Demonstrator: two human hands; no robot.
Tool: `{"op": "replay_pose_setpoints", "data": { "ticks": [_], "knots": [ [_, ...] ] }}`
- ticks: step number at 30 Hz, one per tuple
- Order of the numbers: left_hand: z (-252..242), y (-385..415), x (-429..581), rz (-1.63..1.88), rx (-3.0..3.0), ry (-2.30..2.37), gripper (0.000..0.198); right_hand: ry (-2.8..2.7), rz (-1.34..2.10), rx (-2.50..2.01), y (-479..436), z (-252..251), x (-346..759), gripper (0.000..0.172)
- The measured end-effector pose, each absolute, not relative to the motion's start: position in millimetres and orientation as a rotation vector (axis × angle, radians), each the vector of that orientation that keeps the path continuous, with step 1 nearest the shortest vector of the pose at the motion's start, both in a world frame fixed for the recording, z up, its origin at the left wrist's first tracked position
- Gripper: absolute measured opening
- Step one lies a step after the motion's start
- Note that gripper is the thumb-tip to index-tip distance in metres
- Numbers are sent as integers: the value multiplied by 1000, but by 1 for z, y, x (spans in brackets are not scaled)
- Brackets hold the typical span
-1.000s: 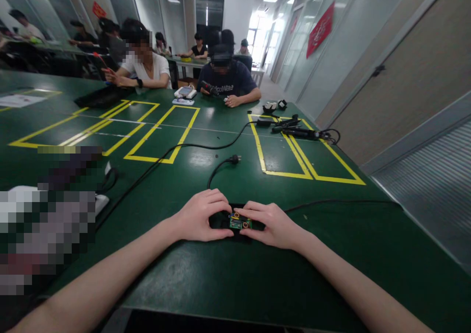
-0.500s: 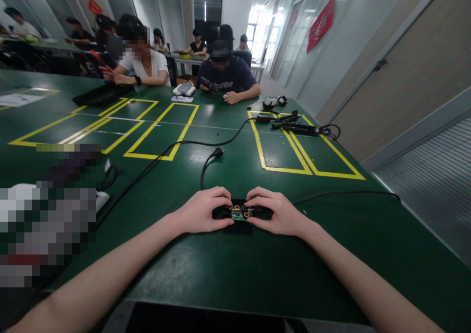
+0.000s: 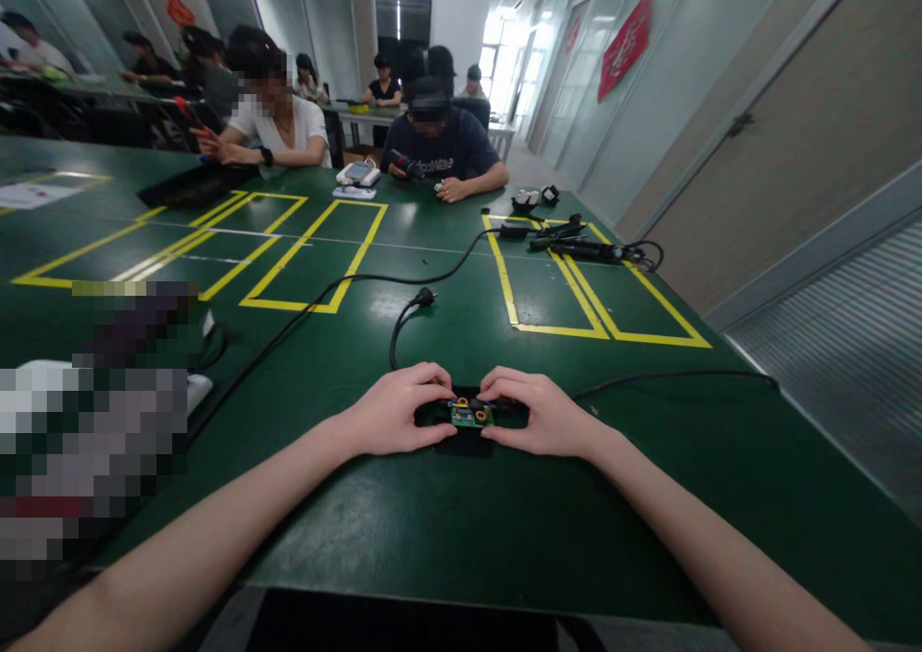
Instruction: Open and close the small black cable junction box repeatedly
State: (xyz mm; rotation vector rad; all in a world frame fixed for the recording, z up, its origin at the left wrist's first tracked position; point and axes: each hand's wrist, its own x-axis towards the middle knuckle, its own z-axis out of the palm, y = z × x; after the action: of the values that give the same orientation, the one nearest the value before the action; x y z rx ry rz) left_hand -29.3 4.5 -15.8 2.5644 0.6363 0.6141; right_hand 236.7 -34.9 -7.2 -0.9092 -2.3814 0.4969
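A small green circuit board (image 3: 465, 416) with copper coils and coloured wires sits over a black casing (image 3: 465, 446) near the front of the table. My left hand (image 3: 403, 410) grips the board's left end, thumb at the near edge and fingers at the far edge. At the right end, my right hand (image 3: 537, 414) pinches the board in the same way. Black cable ends run under both palms. A black power plug (image 3: 424, 297) lies beyond my left hand, its cord leading back toward it. How the board sits in the casing is partly hidden by my fingers.
The green table (image 3: 346, 527) carries yellow tape outlines (image 3: 335, 308). Black tools and cords (image 3: 583, 247) lie at the back right, with a long black cable (image 3: 288, 330) crossing on the left. Two co-workers sit opposite, one in a dark shirt (image 3: 432, 143). Blurred items fill the left edge.
Both hands keep their hold on the board, with only a slight shift of the fingers. The whole view has moved very slightly.
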Motion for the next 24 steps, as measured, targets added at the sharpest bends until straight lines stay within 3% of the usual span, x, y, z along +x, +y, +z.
{"op": "replay_pose_setpoints", "data": {
  "ticks": [13,24],
  "knots": [
    [-11,5,-32,474,2719,700,61,-2326,319,-853,-35,-14,233,21],
    [-13,8,-33,437,2738,729,90,-2292,452,-831,-43,-10,226,19]
  ]
}}
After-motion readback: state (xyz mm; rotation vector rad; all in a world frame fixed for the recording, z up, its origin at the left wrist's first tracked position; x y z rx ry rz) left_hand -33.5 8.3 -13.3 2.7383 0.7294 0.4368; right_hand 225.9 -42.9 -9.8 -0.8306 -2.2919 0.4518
